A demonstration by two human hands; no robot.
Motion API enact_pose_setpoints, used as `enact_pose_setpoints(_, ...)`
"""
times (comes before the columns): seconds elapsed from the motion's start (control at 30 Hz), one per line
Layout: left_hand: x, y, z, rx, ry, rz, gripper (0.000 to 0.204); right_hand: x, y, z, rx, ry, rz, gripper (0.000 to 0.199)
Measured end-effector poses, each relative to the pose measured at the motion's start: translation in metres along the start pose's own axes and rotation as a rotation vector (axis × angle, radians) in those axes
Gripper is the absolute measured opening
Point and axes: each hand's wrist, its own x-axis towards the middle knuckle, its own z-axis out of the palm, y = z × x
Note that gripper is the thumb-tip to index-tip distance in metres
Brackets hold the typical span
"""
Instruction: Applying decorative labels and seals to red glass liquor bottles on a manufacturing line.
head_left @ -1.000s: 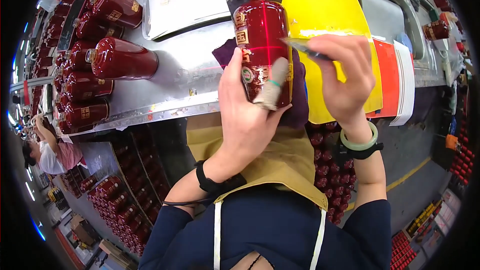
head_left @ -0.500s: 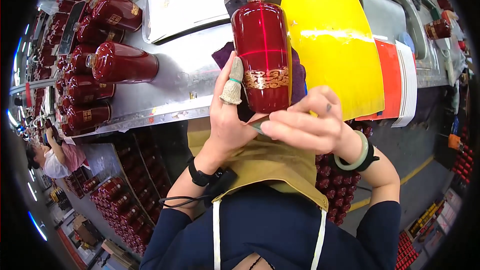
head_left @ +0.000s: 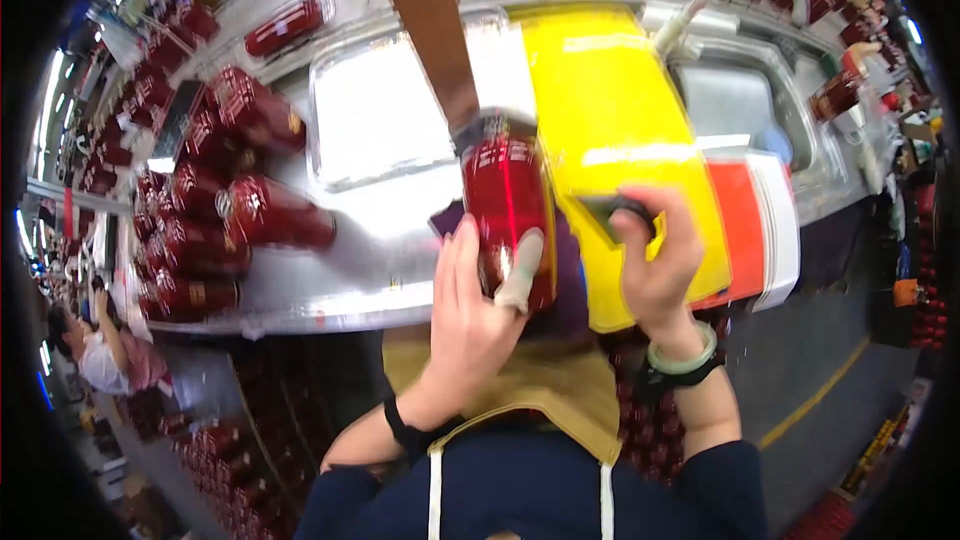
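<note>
**A:** What are the hands holding, starting nearest the body?

**B:** The left hand [head_left: 470, 310] is wrapping around the lower body of the red bottle [head_left: 507, 205], palm behind it, with a taped thumb pressing on the front. The right hand [head_left: 655, 260], at 3 o'clock from the bottle, is pinching a small dark flat object [head_left: 612, 212] between thumb and fingertips; what it is cannot be told. Both hands are closed on their loads.

**B:** The bottle is standing upright in front of the chest, just above the edge of the metal workbench [head_left: 330, 280].

**A:** How is the bottle likely handling?

**B:** Judging by its glossy finish, it is probably rigid, breakable and slippery, and fairly heavy if filled. A full wrap around the widest part of the body, as shown, looks safest; the neck is blurred.

**A:** Farther out?

**B:** At 10 o'clock, more red bottles [head_left: 270, 220] are lying on the bench. At 12 o'clock a shiny metal tray [head_left: 380, 110] is sitting beside a yellow panel [head_left: 610, 100]; at 2 o'clock, a sink [head_left: 740, 110].
</note>
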Motion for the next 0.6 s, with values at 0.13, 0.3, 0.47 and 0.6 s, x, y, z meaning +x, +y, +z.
enact_pose_setpoints(0.13,0.003,0.008,0.001,0.095,0.047,0.051,0.053,0.010,0.001,0.009,0.066,0.012,-0.034,0.020)
enact_pose_setpoints(0.3,0.001,0.017,0.012,0.241,0.097,0.019,0.050,0.021,-0.008,0.006,0.055,0.020,-0.112,0.022)
enact_pose_setpoints(0.47,-0.011,0.000,0.010,-0.195,0.159,0.029,0.073,-0.013,-0.003,0.004,-0.044,-0.197,-0.243,0.028)
enact_pose_setpoints(0.6,-0.019,-0.015,0.020,-0.504,0.230,-0.102,0.096,-0.039,0.000,0.004,0.115,-0.201,-0.634,0.033)
